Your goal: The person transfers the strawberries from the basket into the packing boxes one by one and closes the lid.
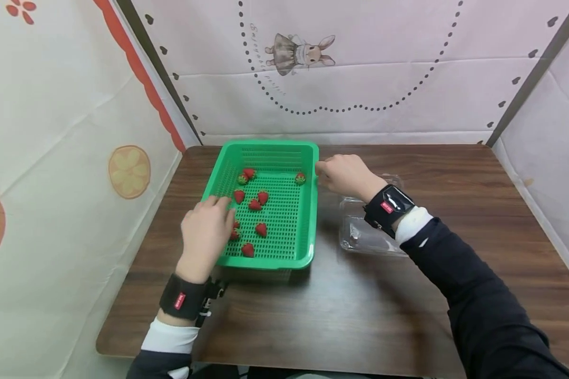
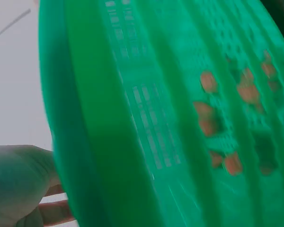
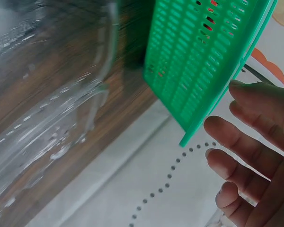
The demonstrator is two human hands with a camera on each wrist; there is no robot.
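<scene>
Flanking green basket (image 1: 308,210) | left hand (image 1: 204,234) grips left rim | right hand (image 1: 343,173), fingers relaxed, beside far-right corner

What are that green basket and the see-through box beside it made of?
The green basket looks like moulded plastic, slightly glossy, with slotted walls and a perforated floor. The clear box seems thin, shiny transparent plastic: the table shows through it, with glare on its ridges.
</scene>
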